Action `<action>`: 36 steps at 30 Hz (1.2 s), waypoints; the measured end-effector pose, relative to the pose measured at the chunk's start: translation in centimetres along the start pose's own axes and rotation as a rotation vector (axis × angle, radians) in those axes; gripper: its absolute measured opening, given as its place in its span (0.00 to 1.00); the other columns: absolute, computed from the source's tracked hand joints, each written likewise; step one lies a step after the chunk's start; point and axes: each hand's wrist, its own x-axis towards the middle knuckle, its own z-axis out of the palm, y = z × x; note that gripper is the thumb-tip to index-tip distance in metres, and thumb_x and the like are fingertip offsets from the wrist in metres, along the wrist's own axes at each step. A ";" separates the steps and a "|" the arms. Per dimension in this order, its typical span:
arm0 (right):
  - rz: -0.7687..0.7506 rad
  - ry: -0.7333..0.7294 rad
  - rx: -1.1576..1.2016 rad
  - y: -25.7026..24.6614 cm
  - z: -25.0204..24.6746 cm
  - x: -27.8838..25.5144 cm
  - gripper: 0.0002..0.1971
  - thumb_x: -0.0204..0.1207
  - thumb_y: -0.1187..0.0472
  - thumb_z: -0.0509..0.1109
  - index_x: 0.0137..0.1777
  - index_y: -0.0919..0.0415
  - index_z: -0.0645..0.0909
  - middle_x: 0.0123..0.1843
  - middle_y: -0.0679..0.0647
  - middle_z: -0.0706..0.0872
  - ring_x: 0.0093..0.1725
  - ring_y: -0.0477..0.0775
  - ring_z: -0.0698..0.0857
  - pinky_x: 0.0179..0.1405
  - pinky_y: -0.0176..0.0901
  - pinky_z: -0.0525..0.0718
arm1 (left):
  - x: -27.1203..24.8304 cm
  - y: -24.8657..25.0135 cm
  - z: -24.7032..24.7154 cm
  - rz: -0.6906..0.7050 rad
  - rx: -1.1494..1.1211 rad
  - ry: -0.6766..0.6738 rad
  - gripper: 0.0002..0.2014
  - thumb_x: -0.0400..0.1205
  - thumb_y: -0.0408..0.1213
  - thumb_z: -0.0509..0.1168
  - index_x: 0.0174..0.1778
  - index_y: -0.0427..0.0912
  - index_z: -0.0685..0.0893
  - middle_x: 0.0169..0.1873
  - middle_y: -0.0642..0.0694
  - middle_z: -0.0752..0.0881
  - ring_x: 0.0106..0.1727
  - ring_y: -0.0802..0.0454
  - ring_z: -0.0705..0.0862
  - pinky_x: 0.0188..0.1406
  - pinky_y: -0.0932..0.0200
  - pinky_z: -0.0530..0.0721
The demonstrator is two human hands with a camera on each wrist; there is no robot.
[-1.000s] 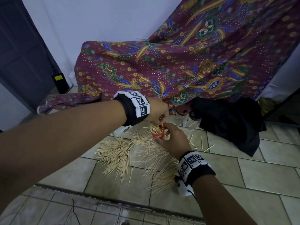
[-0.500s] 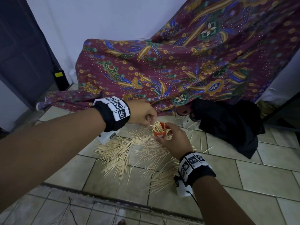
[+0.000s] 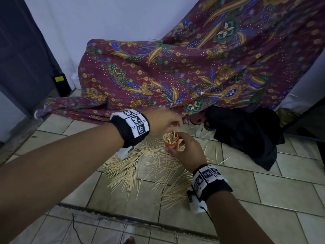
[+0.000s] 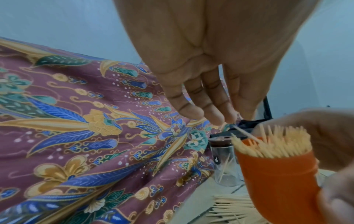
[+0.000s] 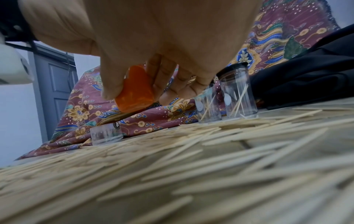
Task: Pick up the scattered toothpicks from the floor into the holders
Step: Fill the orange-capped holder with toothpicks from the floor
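My right hand grips a small orange holder packed with upright toothpicks and holds it just above the floor. The right wrist view shows the thumb and fingers curled round the orange holder. Directly over its mouth, my left hand points its fingers down. In the left wrist view the left hand pinches one toothpick whose lower end reaches into the orange holder. Several scattered toothpicks lie on the tiles below both hands.
Two clear jars, each with a few toothpicks, and a low clear cup stand at the edge of the batik cloth. A black cloth lies to the right. A dark door is at the left.
My left hand drew back a little to the left, then came back over the holder's mouth. My right hand has kept its grip on the orange holder in about the same place.
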 end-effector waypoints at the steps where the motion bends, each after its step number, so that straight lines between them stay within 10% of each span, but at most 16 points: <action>1: 0.003 0.003 0.004 0.1 0.0 0.0 0.27 0.66 0.49 0.82 0.65 0.52 0.81 0.56 0.46 0.85 0.48 0.44 0.80 0.45 0.37 0.73 | -0.3 -0.3 0.1 0.012 0.008 0.037 0.14 0.86 0.43 0.62 0.67 0.49 0.82 0.59 0.50 0.85 0.57 0.53 0.83 0.58 0.52 0.82; 6: -0.020 0.015 0.018 0.3 0.0 0.0 0.23 0.67 0.48 0.81 0.60 0.51 0.82 0.51 0.45 0.86 0.46 0.44 0.80 0.45 0.39 0.77 | -2.9 -0.5 2.9 -0.003 0.121 -0.207 0.29 0.89 0.52 0.50 0.85 0.49 0.52 0.84 0.52 0.56 0.84 0.55 0.57 0.82 0.54 0.55; 12: -0.014 0.019 0.020 0.5 0.0 0.1 0.27 0.67 0.48 0.81 0.66 0.49 0.80 0.55 0.41 0.85 0.49 0.39 0.79 0.47 0.34 0.75 | -4.6 -1.4 4.1 -0.036 -0.006 -0.089 0.33 0.89 0.48 0.50 0.85 0.50 0.38 0.84 0.56 0.38 0.80 0.69 0.40 0.79 0.64 0.42; 20: -0.005 0.007 0.022 0.5 0.0 0.0 0.26 0.67 0.48 0.82 0.65 0.48 0.80 0.53 0.39 0.83 0.48 0.40 0.79 0.46 0.35 0.74 | -5.2 -1.4 4.9 -0.074 -0.047 -0.052 0.29 0.89 0.47 0.51 0.86 0.51 0.50 0.85 0.56 0.50 0.84 0.60 0.53 0.84 0.50 0.54; 23: -0.026 0.009 0.010 0.4 0.0 0.0 0.25 0.68 0.49 0.81 0.65 0.49 0.80 0.52 0.41 0.83 0.46 0.40 0.79 0.45 0.36 0.75 | -5.3 -1.1 5.3 -0.090 -0.073 -0.049 0.28 0.89 0.45 0.52 0.86 0.50 0.52 0.85 0.54 0.53 0.83 0.60 0.53 0.81 0.63 0.46; 29: -0.027 0.007 -0.006 0.3 0.2 0.1 0.26 0.67 0.48 0.81 0.65 0.49 0.80 0.53 0.41 0.84 0.45 0.41 0.79 0.44 0.36 0.74 | -5.5 -1.2 5.0 -0.023 -0.113 0.089 0.27 0.83 0.45 0.50 0.80 0.46 0.68 0.72 0.48 0.78 0.68 0.50 0.78 0.66 0.50 0.78; 36: -0.020 -0.008 0.000 0.0 0.2 0.1 0.25 0.67 0.49 0.81 0.64 0.49 0.80 0.51 0.41 0.83 0.44 0.41 0.79 0.41 0.32 0.72 | -5.3 -1.6 5.2 0.032 -0.147 0.174 0.22 0.84 0.41 0.60 0.75 0.45 0.76 0.65 0.47 0.82 0.62 0.50 0.81 0.62 0.48 0.82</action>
